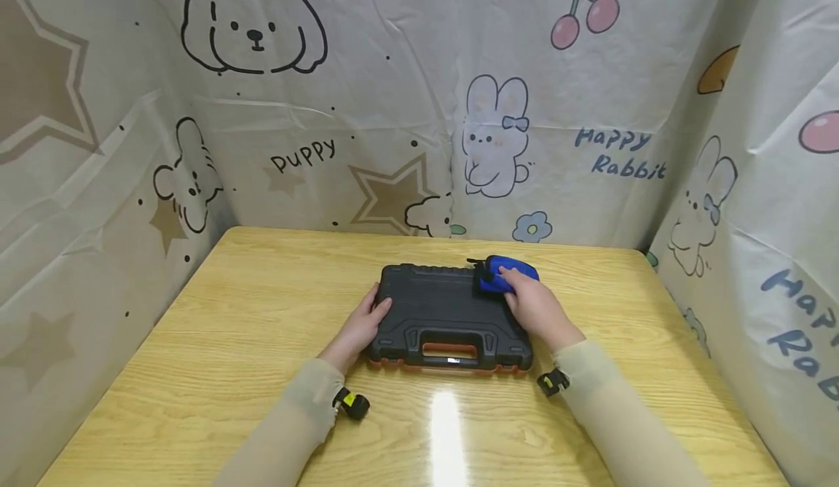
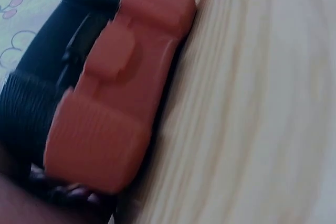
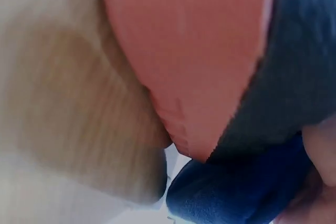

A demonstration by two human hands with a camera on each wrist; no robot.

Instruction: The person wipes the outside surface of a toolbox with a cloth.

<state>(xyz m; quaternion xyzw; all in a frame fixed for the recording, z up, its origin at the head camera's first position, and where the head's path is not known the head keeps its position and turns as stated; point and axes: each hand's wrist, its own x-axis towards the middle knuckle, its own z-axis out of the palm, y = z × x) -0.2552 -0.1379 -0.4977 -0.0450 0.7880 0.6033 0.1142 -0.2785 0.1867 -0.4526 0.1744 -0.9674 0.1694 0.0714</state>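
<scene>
A black plastic tool case [image 1: 440, 305] with an orange-red lower half lies flat, its handle toward me. In the left wrist view, its orange latch side [image 2: 131, 82] is close up. My left hand [image 1: 359, 330] grips the case's left edge, thumb over the lid and fingers along the side. My right hand [image 1: 540, 309] holds a soft-looking blue pouch [image 1: 518, 265] with black trim and a short black cord, over the lid's far right corner. Dark blue fabric of the pouch [image 3: 236, 187] shows beside the case in the right wrist view, partly behind my fingers.
The case stands on a light wooden table [image 1: 262, 290] with rounded far corners. A cartoon-printed cloth [image 1: 367, 108] hangs behind the table and along both sides. Each wrist wears a small black camera, one on the left [image 1: 352, 404] and one on the right [image 1: 553, 382].
</scene>
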